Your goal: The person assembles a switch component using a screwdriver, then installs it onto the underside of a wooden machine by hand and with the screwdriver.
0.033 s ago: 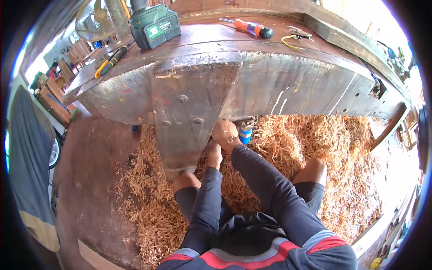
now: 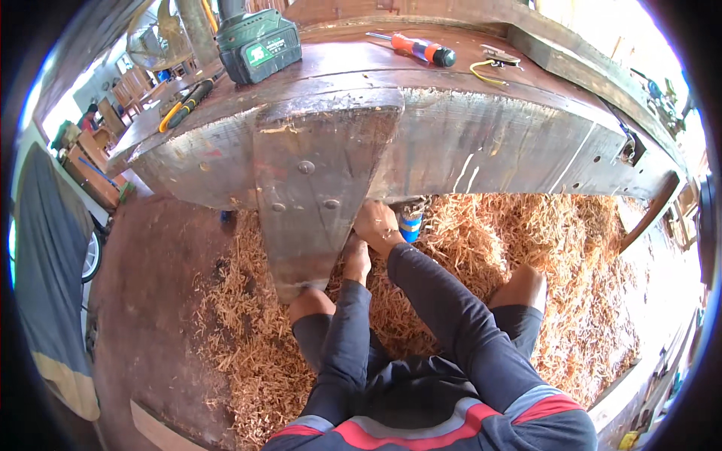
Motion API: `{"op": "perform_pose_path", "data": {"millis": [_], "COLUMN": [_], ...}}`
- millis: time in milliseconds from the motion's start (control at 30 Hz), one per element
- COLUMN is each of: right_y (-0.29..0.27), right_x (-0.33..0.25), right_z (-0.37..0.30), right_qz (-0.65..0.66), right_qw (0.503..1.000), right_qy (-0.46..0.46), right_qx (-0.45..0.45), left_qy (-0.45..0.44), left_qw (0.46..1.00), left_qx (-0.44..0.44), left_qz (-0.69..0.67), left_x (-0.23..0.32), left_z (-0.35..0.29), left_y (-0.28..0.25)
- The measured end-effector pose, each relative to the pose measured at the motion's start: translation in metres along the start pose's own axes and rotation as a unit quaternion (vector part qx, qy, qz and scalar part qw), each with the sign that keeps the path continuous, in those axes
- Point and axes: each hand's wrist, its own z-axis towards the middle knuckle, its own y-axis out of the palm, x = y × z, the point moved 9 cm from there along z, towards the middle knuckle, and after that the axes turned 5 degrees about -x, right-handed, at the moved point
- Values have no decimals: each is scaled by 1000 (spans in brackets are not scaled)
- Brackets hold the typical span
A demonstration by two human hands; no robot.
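Note:
A thick tapered wooden board with bolt heads hangs against the front of the wooden workbench. Both of my hands are at its right edge, below the bench top. My right hand is the upper one, curled closed close against the board's edge; whatever it grips is out of sight. Just beneath it, my left hand reaches in behind the board, and its fingers are hidden. A blue container stands right beside my right hand, under the bench.
On the bench lie a green battery power tool, an orange-handled screwdriver, yellow-black pliers and a small metal piece with a yellow cord. Wood shavings cover the floor around my legs. A dark cloth cover hangs at left.

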Motion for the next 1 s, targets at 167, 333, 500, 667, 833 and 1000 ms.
{"op": "perform_pose_path", "data": {"millis": [167,333,500,667,833,1000], "right_y": [4,-1,12,10,8,0], "right_x": [-8,25,8,27,28,-1], "right_z": [0,-7,0,20,8,2], "right_qz": [103,152,168,117,113,82], "right_qw": [992,978,978,992,992,993], "right_qy": [54,137,109,23,61,78], "right_qx": [-39,42,52,35,13,-13], "left_qy": [-21,93,77,-122,-143,-128], "left_qw": [959,977,929,954,941,966], "left_qx": [-211,-44,-52,-92,-47,-1], "left_qz": [-188,189,359,-259,-301,-225], "left_x": [11,1,-20,-26,28,10], "left_z": [11,9,20,10,-10,2], "left_y": [4,0,-38,7,40,3]}}
